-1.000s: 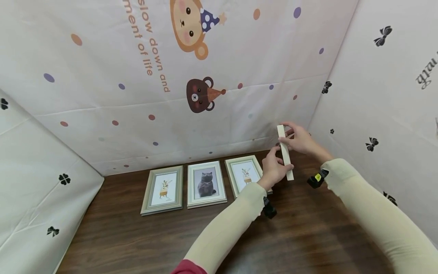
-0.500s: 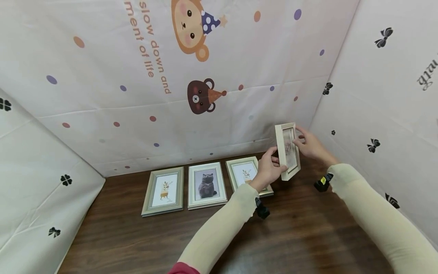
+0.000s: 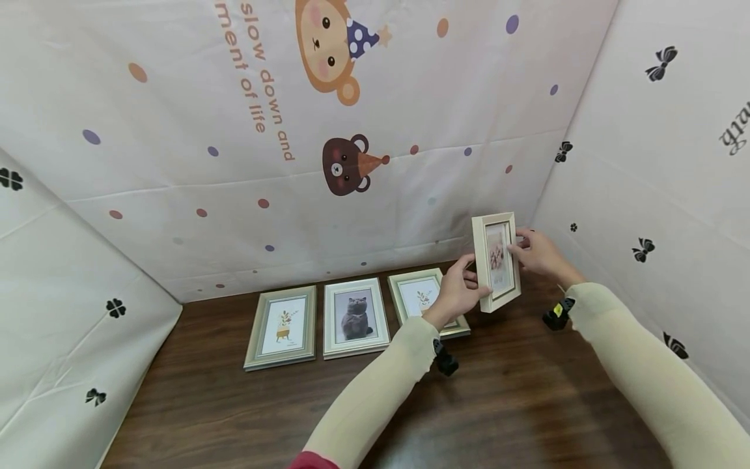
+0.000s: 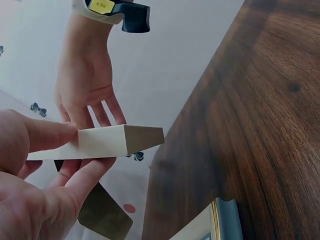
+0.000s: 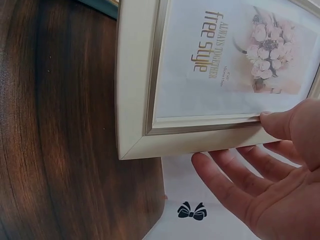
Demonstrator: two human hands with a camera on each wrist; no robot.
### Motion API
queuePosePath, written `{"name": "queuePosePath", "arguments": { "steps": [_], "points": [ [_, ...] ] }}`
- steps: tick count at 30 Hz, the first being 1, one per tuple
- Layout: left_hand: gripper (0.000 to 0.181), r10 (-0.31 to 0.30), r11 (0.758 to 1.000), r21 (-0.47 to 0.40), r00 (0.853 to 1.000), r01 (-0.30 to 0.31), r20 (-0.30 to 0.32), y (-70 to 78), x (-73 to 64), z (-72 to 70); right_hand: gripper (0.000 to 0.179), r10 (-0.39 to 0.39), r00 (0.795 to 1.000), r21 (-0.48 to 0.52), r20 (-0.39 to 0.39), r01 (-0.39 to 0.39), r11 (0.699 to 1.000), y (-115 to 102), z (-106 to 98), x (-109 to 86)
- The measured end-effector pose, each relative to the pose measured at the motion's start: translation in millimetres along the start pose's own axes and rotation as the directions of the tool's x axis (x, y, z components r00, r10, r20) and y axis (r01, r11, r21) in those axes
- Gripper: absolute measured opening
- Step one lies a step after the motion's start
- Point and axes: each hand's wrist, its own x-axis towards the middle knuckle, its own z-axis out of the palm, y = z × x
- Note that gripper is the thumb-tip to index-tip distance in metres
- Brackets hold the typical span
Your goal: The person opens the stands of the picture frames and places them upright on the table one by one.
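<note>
A cream picture frame (image 3: 497, 264) with a pink flower print is held up above the table at the right, its face turned partly toward me. My left hand (image 3: 459, 288) grips its left edge, thumb on one side and fingers on the other. The right edge is pinched by my right hand (image 3: 539, 254). In the right wrist view the thumb (image 5: 282, 122) presses on the front border, with the fingers behind. The left wrist view shows the frame's narrow side (image 4: 102, 142) and a dark panel (image 4: 107, 212) behind it.
Three frames lie in a row on the dark wooden table (image 3: 234, 417): a plant print (image 3: 281, 326), a cat picture (image 3: 354, 317) and another plant print (image 3: 418, 293), partly behind my left hand. A patterned cloth wall (image 3: 375, 215) rises behind; another stands at right.
The held frame has turned from edge-on to showing its front. My right hand has shifted right and slightly down with its edge. The three lying frames stay in place.
</note>
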Motion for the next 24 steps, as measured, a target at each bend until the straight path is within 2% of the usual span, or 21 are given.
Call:
{"name": "queuePosePath", "arguments": {
  "steps": [7,13,16,19,24],
  "points": [
    [0.069,0.022,1.000,0.012,1.000,-0.022,-0.014,-2.5,4.8,2.3,0.056,0.024,0.999,0.016,-0.024,-0.024,1.000,1,-2,-1.0],
    [0.066,0.023,0.995,0.102,0.998,-0.016,-0.062,-0.1,8.1,6.3,0.057,0.054,0.995,-0.001,-0.081,-0.054,0.999,2,-3,-2.4],
    [0.064,-0.013,0.992,0.125,0.997,0.022,-0.071,3.4,8.3,8.3,0.055,0.044,0.991,-0.016,-0.128,-0.047,0.999,4,-3,-2.9],
    [0.066,-0.078,0.991,0.103,0.995,0.083,-0.056,7.5,7.6,10.3,0.053,0.024,0.982,-0.061,-0.188,-0.036,0.997,8,-3,-2.5],
    [0.083,-0.153,0.987,0.041,0.988,0.154,-0.015,11.7,6.1,15.6,0.053,0.010,0.965,-0.118,-0.263,-0.042,0.992,13,-5,-3.2]
  ]
}}
